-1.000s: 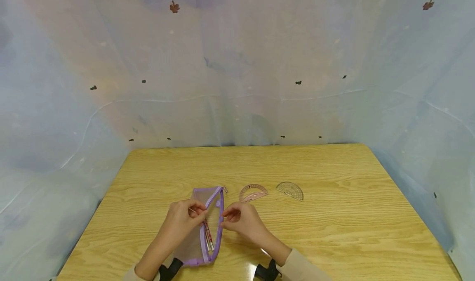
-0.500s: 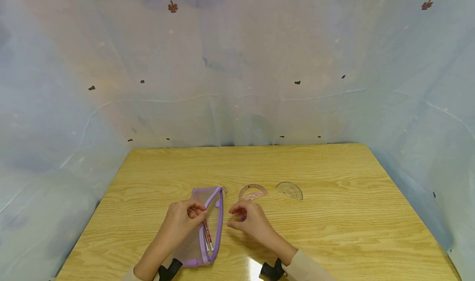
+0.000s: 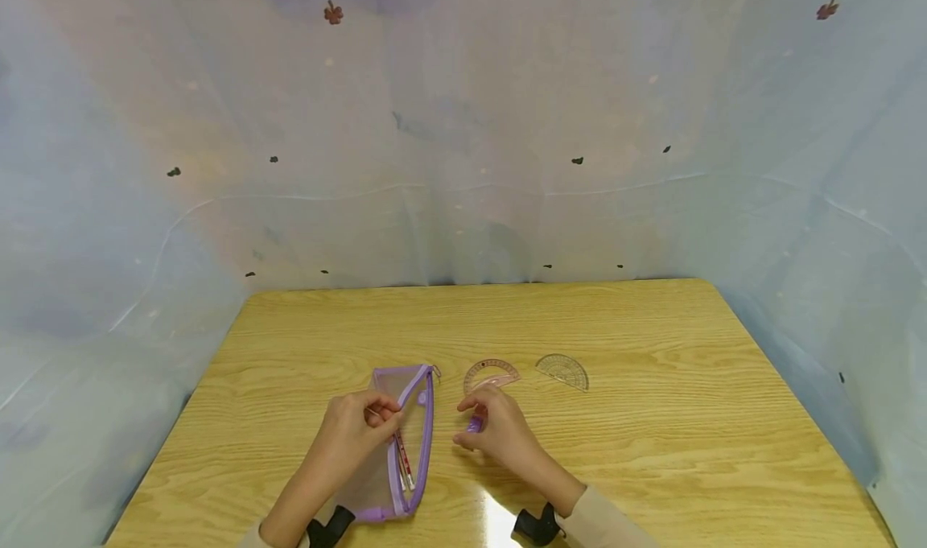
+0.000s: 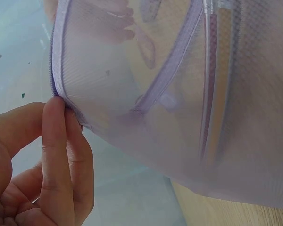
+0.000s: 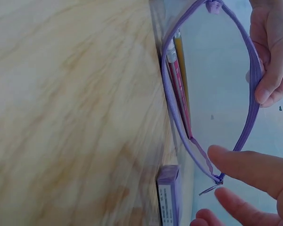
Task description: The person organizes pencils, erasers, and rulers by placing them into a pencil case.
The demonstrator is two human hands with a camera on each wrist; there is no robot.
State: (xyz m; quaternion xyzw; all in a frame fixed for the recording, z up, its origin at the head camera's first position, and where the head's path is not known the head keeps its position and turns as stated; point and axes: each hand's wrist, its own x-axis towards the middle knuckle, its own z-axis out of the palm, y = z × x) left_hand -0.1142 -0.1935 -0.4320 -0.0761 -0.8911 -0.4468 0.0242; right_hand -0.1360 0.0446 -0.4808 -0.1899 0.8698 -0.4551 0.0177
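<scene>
A see-through mesh pencil case (image 3: pixel 372 471) with purple zip edging lies gaping on the table. My left hand (image 3: pixel 358 427) pinches its edging between thumb and fingers, which the left wrist view shows close up. Inside lie pencils (image 5: pixel 180 87), one of them red. To the right of the case is my right hand (image 3: pixel 507 435), thumb and forefinger spread apart. A small purple box (image 3: pixel 475 424) with a barcode label shows between those fingers in the head view. In the right wrist view the box (image 5: pixel 169 195) stands on the tabletop, apart from the fingertips (image 5: pixel 219 153).
Beyond my right hand lies a pink protractor (image 3: pixel 492 367). To its right is a clear protractor (image 3: pixel 563 371). The wood-grain table (image 3: pixel 652 435) ends at the back against a pale patterned curtain (image 3: pixel 463 129).
My right hand has moved off the pencil case's zip edge, going right to the small purple box. My left hand keeps its pinch on the case.
</scene>
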